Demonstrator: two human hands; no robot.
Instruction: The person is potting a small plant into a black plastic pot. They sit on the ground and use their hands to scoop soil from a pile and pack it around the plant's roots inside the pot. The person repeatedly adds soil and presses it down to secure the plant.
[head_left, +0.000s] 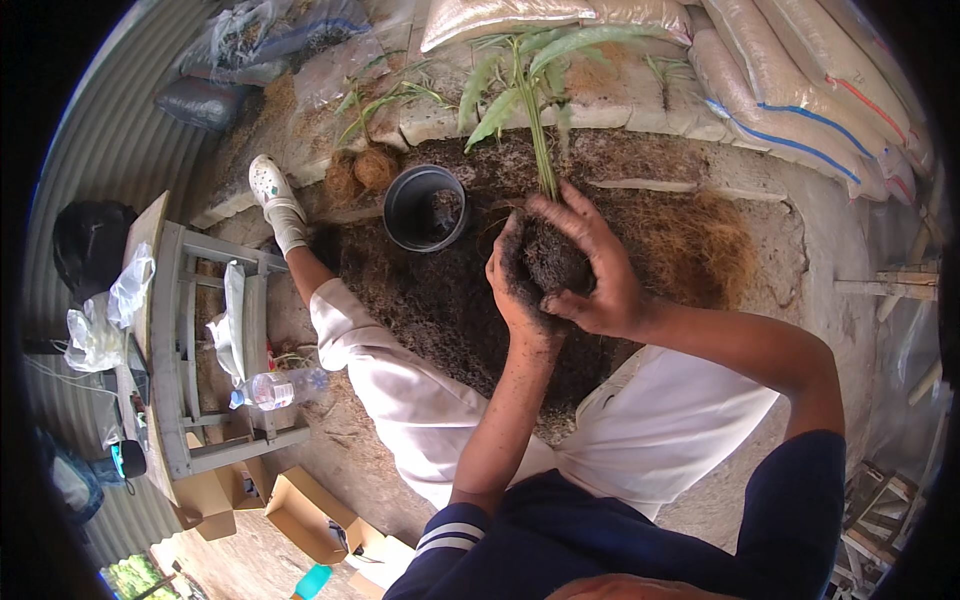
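Observation:
Between my two palms is a dark, rounded ball of soil (553, 255), with a green leafy plant (536, 120) rising from its far side. My left hand (516, 281) cups the ball from the left and below, its fingers smeared with soil. Curved over the right side, my right hand (604, 262) has its fingers by the stem base and its thumb at the near edge. Left of the hands stands a black plastic pot (425, 208) with a little soil inside. Loose dark potting soil (450, 315) spreads on the ground beneath.
Brown coconut fibre (697, 247) lies right of the soil. Two fibre-wrapped root balls (360, 174) with plants sit beyond my outstretched foot (270, 184). Stuffed sacks (795, 90) line the far right. A plastic bottle (277, 390) lies by a grey wooden bench (176, 352), near an open cardboard box (311, 517).

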